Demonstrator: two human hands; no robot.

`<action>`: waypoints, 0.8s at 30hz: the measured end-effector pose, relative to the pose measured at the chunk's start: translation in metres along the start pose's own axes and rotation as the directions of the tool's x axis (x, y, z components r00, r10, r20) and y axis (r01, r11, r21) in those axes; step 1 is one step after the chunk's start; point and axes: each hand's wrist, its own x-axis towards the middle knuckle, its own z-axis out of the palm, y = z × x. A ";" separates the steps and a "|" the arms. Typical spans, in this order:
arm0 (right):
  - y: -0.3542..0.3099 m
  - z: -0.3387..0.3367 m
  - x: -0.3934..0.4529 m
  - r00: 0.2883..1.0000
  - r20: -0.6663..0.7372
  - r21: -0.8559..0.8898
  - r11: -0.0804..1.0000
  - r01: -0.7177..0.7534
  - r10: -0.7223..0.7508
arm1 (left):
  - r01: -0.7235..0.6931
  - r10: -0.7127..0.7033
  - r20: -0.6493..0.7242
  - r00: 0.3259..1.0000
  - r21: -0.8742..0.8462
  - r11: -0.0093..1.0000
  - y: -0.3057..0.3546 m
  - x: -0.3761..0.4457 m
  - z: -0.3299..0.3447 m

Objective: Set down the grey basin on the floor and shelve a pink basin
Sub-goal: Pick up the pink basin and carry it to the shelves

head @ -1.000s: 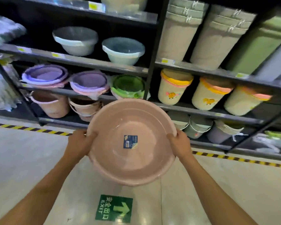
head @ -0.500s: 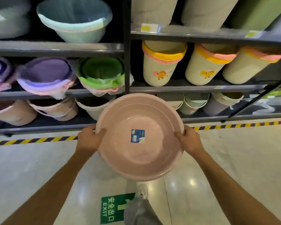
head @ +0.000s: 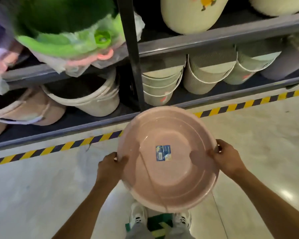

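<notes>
Pink basin (head: 167, 169): round, shallow, pale pink plastic with faint concentric rings inside; its open side faces the camera, tilted, and it is held in the air above the pale floor (head: 33, 187), in front of the lowest shelf (head: 76, 125).
Sticker (head: 163, 153): small blue rectangle on the middle of the basin's bottom; its print is too small to read.
Left hand (head: 110, 167): clamped on the basin's left rim, thumb over the inner edge, fingers hidden behind the wall.
Right hand (head: 227, 158): clamped on the right rim in the same way, thumb inside, fingers out of sight behind.
Basin against the grip: it hangs between the two hands, which grip opposite sides of the rim at about mid-height.
Hidden: the basin covers most of the person's legs; only two white shoes (head: 138, 215) and part of a green floor sign (head: 160, 225) show beneath it.
Blurred or cut off: the green basin in plastic wrap (head: 71, 35) at upper left is smeared; the cream buckets (head: 164, 83) are partly behind the shelf edge; the upper pail (head: 192, 16) is cropped by the frame.
Striped tape (head: 62, 146): yellow and black, along the shelf's foot, passing behind the basin.
</notes>
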 end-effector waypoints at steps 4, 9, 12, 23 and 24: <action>0.053 0.061 0.067 0.999 0.031 0.009 1.000 -0.009 0.008 | 0.043 -0.041 0.038 0.998 -0.045 0.998 -0.037 0.079 0.061; 0.102 0.123 0.131 0.999 0.038 -0.014 1.000 -0.010 0.011 | 0.114 -0.106 0.073 0.992 -0.101 0.988 -0.079 0.151 0.133; 0.123 0.147 0.162 0.998 0.063 -0.054 0.999 0.004 0.000 | 0.102 -0.094 0.086 0.992 -0.095 0.990 -0.095 0.180 0.166; 0.164 0.197 0.214 0.994 0.081 -0.202 0.978 -0.051 0.068 | 0.022 -0.037 0.115 0.993 0.128 0.991 -0.128 0.222 0.234; 0.165 0.199 0.214 0.995 0.077 -0.211 0.976 -0.049 0.067 | 0.022 -0.036 0.106 0.994 0.137 0.990 -0.129 0.221 0.235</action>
